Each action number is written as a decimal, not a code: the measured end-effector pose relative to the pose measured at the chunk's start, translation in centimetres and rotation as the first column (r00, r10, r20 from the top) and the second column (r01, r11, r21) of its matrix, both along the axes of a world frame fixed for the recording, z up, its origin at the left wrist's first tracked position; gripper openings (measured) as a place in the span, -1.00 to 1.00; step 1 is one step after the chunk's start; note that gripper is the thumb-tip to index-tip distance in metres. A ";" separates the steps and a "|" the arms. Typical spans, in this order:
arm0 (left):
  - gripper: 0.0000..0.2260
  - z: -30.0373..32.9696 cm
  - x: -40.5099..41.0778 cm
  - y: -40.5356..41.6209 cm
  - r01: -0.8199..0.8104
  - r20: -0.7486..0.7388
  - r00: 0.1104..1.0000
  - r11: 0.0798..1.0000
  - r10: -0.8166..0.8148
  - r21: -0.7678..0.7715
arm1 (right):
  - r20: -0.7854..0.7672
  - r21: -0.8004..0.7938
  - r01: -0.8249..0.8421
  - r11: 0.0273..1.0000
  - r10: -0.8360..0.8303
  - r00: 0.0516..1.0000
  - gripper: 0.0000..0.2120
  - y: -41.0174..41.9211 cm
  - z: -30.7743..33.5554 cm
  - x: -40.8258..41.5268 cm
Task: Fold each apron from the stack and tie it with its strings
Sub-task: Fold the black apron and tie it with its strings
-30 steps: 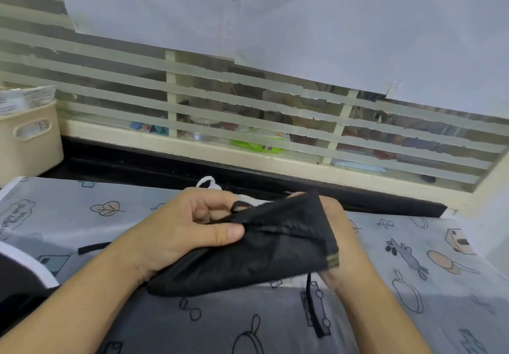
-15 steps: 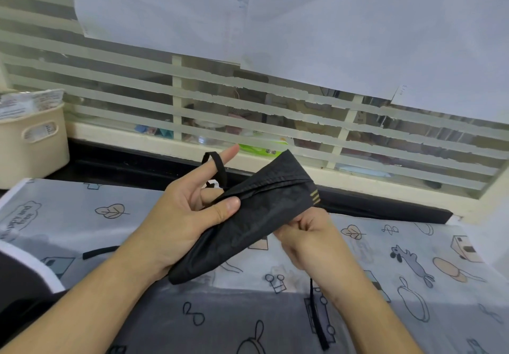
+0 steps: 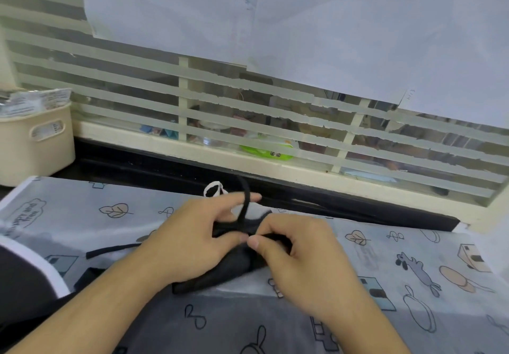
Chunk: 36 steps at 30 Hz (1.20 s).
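A folded black apron (image 3: 212,278) lies bunched in the middle of the patterned cloth, mostly hidden under both hands. My left hand (image 3: 190,238) grips the bundle, its index finger stretched out with a black string (image 3: 243,205) looped over it. My right hand (image 3: 297,249) pinches the string against the bundle, thumb tip touching the left thumb. Another black strap (image 3: 110,249) trails out to the left on the cloth.
A grey printed apron or cloth (image 3: 413,285) covers the table. A beige basket (image 3: 35,144) stands at the far left. A white loop (image 3: 214,188) lies at the cloth's far edge. A black and white garment (image 3: 27,279) sits at the left. A striped window (image 3: 275,122) is behind.
The bundle has come down from mid-air to the cloth. My right hand moved from under the bundle to its top and now pinches the string beside my left thumb.
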<state>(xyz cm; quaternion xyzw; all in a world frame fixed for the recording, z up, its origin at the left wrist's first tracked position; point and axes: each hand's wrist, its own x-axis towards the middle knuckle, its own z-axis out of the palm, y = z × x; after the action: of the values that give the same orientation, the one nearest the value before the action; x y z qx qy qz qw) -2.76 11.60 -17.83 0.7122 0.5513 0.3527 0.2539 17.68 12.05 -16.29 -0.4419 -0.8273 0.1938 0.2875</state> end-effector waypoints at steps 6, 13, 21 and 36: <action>-0.46 1.4 0.6 -1.0 0.393 0.250 0.906 0.898 -0.341 -0.199 | -0.183 -0.111 0.009 0.994 -0.030 0.983 -0.84 1.3 0.2 1.4; -0.36 1.1 0.9 -1.1 0.299 0.249 0.937 0.930 -0.244 -0.214 | -0.121 -0.373 -0.002 0.928 -0.046 0.992 -0.71 2.0 -1.0 1.4; -0.56 0.4 1.0 -0.7 0.173 0.053 0.983 0.984 -0.175 0.047 | -0.052 -0.224 0.118 0.967 -0.133 0.990 -0.74 1.9 -1.6 0.4; -0.73 0.2 1.5 -1.8 0.226 -0.204 0.962 0.951 -0.183 0.213 | -0.379 -0.163 0.451 0.878 -0.477 0.793 -0.71 3.5 -1.5 2.2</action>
<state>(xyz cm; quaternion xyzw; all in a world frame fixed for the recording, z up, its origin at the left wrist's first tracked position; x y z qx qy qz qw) -1.23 9.77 -17.61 0.8197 0.4498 0.3203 0.1520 19.88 15.53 -17.76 -0.5898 -0.6082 0.2315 0.4782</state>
